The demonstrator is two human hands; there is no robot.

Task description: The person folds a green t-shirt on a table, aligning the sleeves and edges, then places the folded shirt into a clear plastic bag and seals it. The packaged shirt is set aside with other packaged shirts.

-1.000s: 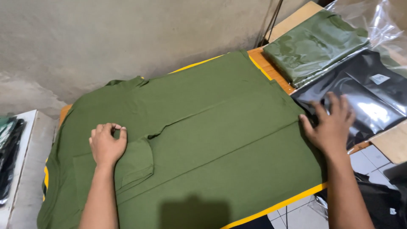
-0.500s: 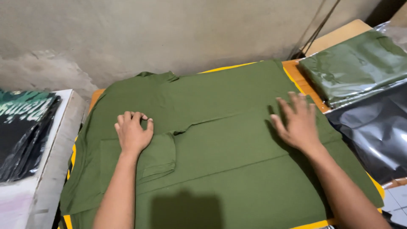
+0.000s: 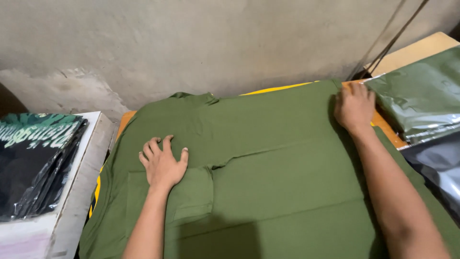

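Right hand (image 3: pixel 354 106) has slid off mid-cloth up to the shirt's far right corner, upper right of the frame, and its grip now curls onto the hem there — pinching or just pressing, I cannot tell. Left hand (image 3: pixel 163 164) sits flat, fingers spread, on the folded sleeve at centre left. Olive shirt (image 3: pixel 268 158) lies spread over the yellow-edged worktop (image 3: pixel 275 89), collar toward the wall. Bagged green shirts (image 3: pixel 421 96) wait at the right edge, a black printed stack (image 3: pixel 33 158) at the left. Done well, I'd say: left palm anchors, right pulls the corner taut and square.
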